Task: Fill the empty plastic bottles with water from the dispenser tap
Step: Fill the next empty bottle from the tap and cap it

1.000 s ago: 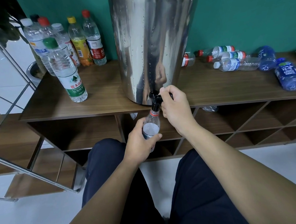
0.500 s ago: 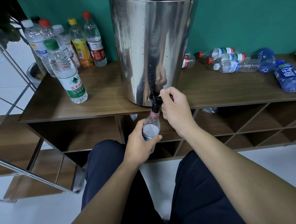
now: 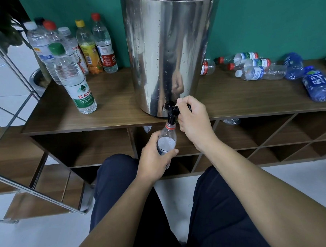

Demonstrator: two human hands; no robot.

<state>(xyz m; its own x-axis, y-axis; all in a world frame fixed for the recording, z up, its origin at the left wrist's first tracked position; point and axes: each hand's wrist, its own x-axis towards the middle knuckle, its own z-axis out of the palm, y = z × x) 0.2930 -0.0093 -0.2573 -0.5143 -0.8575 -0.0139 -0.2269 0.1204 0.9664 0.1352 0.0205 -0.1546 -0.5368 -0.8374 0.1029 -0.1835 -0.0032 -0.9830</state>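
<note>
Wooden shelf [image 3: 120, 114]: green-capped bottle [image 3: 71, 81] labelled 农夫山泉 stands beside steel dispenser [image 3: 169, 53].

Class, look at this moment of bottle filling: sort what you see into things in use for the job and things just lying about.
In use:
left hand
bottle under the tap
right hand
tap
steel dispenser

Lying about:
plant
metal rack
steel bowl

dispenser [image 3: 171, 53] top cropped | bottle [image 3: 166, 140] lower body hidden by hands
</note>
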